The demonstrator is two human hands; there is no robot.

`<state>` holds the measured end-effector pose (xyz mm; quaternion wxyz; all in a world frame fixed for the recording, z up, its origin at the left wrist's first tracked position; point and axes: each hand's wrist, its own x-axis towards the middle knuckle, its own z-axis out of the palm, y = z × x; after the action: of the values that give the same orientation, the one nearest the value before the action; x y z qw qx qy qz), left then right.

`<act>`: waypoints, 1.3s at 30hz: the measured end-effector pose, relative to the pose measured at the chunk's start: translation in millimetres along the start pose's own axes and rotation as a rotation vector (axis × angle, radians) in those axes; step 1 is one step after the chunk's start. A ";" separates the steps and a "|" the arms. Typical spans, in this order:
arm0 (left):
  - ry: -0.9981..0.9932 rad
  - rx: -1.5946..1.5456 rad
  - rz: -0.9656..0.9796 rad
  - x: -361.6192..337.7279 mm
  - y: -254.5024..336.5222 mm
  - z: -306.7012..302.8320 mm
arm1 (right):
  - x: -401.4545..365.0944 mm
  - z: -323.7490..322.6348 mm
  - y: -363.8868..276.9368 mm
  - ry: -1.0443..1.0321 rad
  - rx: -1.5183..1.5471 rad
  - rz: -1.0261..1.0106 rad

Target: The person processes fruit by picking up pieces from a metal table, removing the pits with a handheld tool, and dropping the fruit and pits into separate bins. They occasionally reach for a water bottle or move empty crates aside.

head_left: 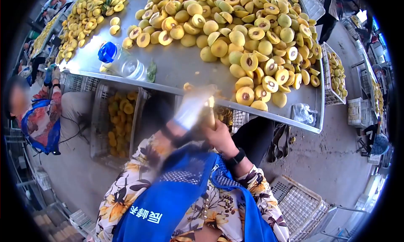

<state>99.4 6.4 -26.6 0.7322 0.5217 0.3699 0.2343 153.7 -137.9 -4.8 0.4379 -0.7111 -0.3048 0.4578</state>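
My left hand [195, 107], in a whitish glove, is smeared by motion at the table's near edge; its fingers cannot be made out. Close beside it, my right hand [218, 136] is closed, a dark watch [237, 156] on its wrist. A pale yellowish thing shows at its fingertips, too blurred to name. Ahead of both hands, halved yellow peaches [249, 62] are heaped on the metal table [179, 71], several with the brown pit or pit hollow facing up. Below the hands, more peach pieces [225, 115] show partly in a crate.
A clear bottle with a blue cap [108, 52] lies on the table beside a green leaf [151, 71]. Under the table's left side stands a crate [94, 130] of peach halves. A crumpled plastic bag [304, 114] sits at the right corner. Another person [40, 115] sits at left.
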 end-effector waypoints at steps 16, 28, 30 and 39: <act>0.046 -0.338 -0.243 -23.0 33.4 -11.5 | -8.4 16.4 -22.5 0.082 -0.219 -0.084; 0.135 0.047 -0.038 -32.4 28.5 -14.9 | -16.3 31.4 -25.0 0.068 -0.297 -0.016; 0.140 -0.128 -0.054 -28.0 16.8 -17.7 | -16.9 34.5 -23.8 0.079 -0.281 -0.037; 0.046 -0.163 -0.091 -45.4 40.0 -18.2 | -22.6 39.5 -36.5 -0.145 0.261 0.191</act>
<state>58.8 -2.1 21.1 0.7733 0.4376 0.3897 0.2420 107.3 -127.5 29.0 0.4577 -0.6391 -0.2047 0.5832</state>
